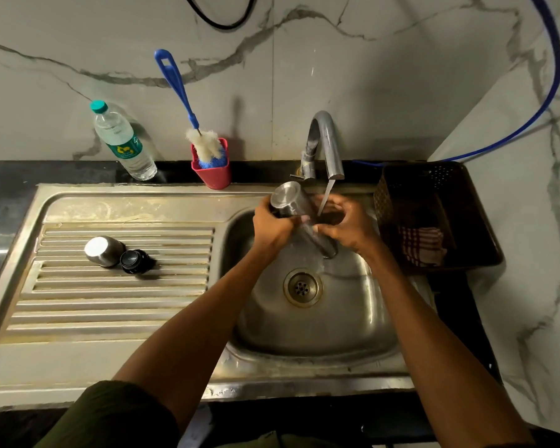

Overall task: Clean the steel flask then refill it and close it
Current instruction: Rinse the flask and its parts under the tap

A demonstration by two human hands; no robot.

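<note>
The steel flask is tilted over the sink bowl, base up to the left and mouth down to the right. My left hand grips it near the base. My right hand wraps its middle, under the water running from the tap. On the ribbed drainboard to the left stand the steel cup lid and the black stopper, side by side.
A plastic water bottle and a red holder with a blue bottle brush stand at the back wall. A dark basket with a checked cloth sits right of the sink. The drain is open.
</note>
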